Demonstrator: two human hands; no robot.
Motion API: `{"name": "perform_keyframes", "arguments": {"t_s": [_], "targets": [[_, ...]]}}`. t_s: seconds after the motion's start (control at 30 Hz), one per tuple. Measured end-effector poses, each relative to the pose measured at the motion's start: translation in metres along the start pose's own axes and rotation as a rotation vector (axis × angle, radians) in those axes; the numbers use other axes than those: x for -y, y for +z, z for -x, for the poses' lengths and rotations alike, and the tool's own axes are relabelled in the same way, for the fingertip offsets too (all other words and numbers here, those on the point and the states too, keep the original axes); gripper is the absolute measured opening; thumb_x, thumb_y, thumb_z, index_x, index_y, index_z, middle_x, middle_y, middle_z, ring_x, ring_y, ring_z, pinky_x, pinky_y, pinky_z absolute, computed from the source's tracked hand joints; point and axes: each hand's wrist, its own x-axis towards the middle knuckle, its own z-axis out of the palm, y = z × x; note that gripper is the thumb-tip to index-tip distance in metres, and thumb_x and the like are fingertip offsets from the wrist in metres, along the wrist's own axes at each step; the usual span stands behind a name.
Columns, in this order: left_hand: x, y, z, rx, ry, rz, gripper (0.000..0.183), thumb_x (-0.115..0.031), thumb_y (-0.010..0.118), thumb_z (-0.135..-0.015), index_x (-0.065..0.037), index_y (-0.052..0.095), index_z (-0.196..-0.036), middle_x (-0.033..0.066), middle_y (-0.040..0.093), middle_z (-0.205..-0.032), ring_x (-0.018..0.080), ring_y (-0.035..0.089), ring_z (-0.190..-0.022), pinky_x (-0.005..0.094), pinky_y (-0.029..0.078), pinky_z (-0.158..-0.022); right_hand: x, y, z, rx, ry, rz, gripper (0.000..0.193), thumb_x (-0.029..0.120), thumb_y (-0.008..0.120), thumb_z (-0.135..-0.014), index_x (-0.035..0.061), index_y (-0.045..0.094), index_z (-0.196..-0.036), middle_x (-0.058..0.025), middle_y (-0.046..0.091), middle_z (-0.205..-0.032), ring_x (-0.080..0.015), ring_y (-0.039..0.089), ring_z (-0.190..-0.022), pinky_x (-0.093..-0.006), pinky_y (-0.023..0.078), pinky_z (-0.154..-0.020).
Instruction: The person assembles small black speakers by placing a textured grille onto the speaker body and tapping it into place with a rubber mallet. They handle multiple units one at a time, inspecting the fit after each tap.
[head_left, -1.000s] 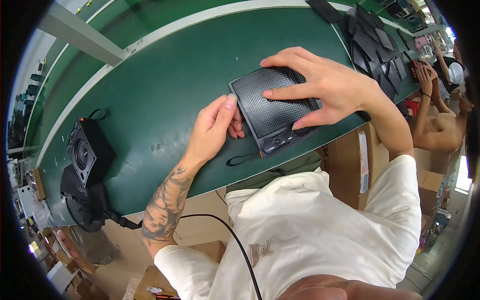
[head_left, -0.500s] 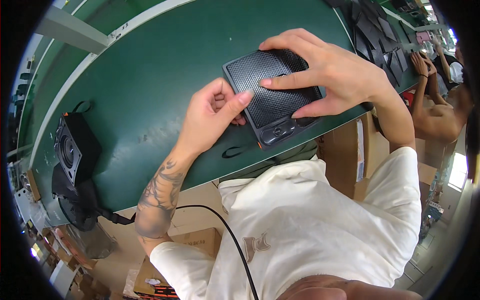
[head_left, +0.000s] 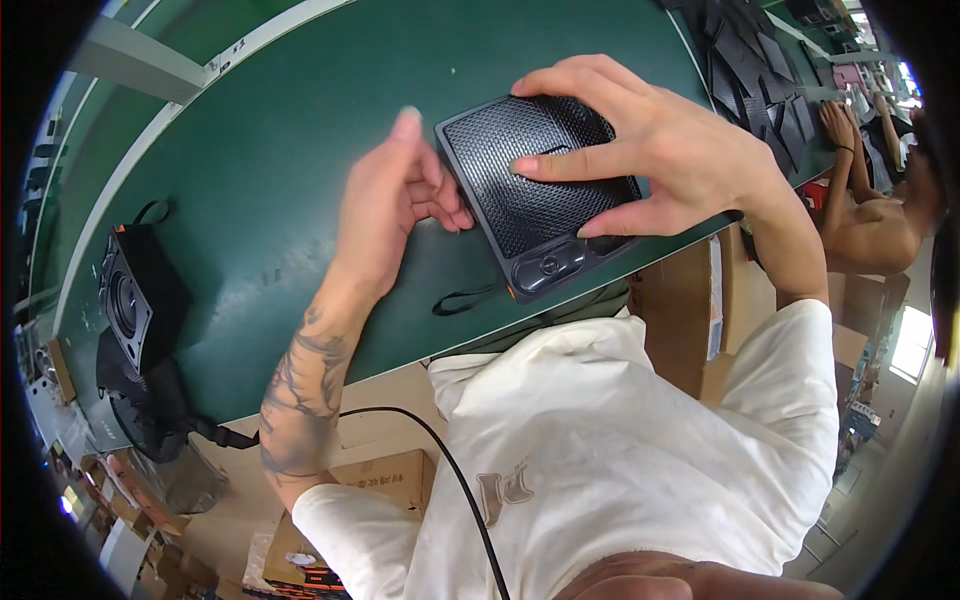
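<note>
A black box speaker (head_left: 485, 165) with a metal mesh grille lies face up near the bench's front edge. Along its near side runs a glossy oval control panel (head_left: 545, 266). My right hand (head_left: 670, 155) spans the grille, fingertips at the far edge, thumb by the panel, holding the speaker down. Just left of the speaker, my left hand (head_left: 385, 215) has its thumb raised and its fingers loosely bent, with nothing seen in it; its fingertips come close to the speaker's left side. A black strap loop (head_left: 460, 300) lies at the speaker's near left corner.
On the green bench (head_left: 270, 150), a second speaker without a grille (head_left: 145, 295) stands at left beside a black bag (head_left: 150, 400). Black grille panels (head_left: 750, 75) are piled at far right, near a co-worker's hands (head_left: 838, 125). Cardboard boxes (head_left: 670, 310) stand below the bench.
My left hand has drawn back leftward from the speaker's edge, and its thumb has lifted off the grille. My right hand keeps its place on the speaker.
</note>
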Motion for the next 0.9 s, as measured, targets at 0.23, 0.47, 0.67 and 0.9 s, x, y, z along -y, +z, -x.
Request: {"name": "perform_keyframes", "arguments": {"t_s": [0.23,0.47,0.67,0.9], "targets": [[-0.026,0.012,-0.01,-0.097,-0.179,-0.293,0.071,-0.063,0.063,-0.096,-0.004,0.059,-0.057,0.0112,0.063,-0.06,0.0229,0.068,-0.052,0.0286,0.054,-0.052,-0.002,0.003,0.001,0.025,0.019,-0.051,0.071,0.028,0.088,-0.069,0.0177,0.069,-0.136,-0.0235,0.044,-0.149,-0.0428,0.048,-0.13,-0.0493,0.043,-0.108],[-0.018,0.014,-0.009,-0.128,-0.103,-0.309,0.067,-0.056,0.067,-0.096,-0.003,0.059,-0.056,0.0109,0.064,-0.059,0.0202,0.066,-0.051,0.0279,0.054,-0.052,-0.008,0.016,-0.002,-0.085,-0.041,-0.042,0.052,0.028,0.078,-0.085,0.013,0.069,-0.134,-0.028,0.05,-0.139,-0.0435,0.053,-0.123,-0.0469,0.045,-0.104],[-0.006,0.011,-0.007,-0.076,-0.068,-0.258,0.063,-0.052,0.071,-0.096,0.001,0.065,-0.062,0.0082,0.064,-0.059,0.013,0.062,-0.056,0.0264,0.051,-0.054,-0.002,0.008,0.004,0.019,0.058,-0.114,0.064,0.033,0.087,-0.07,0.0177,0.074,-0.131,-0.0245,0.044,-0.151,-0.0441,0.047,-0.133,-0.0513,0.04,-0.111],[-0.018,0.007,0.012,0.172,-0.21,-0.703,0.044,-0.043,0.085,-0.084,0.0,0.078,-0.077,0.0033,0.068,-0.065,0.0087,0.058,-0.06,0.025,0.044,-0.056,-0.009,0.002,-0.001,0.017,-0.068,-0.11,0.056,0.034,0.081,-0.086,0.0161,0.068,-0.137,-0.0285,0.042,-0.146,-0.0445,0.046,-0.13,-0.0492,0.038,-0.111]]}}
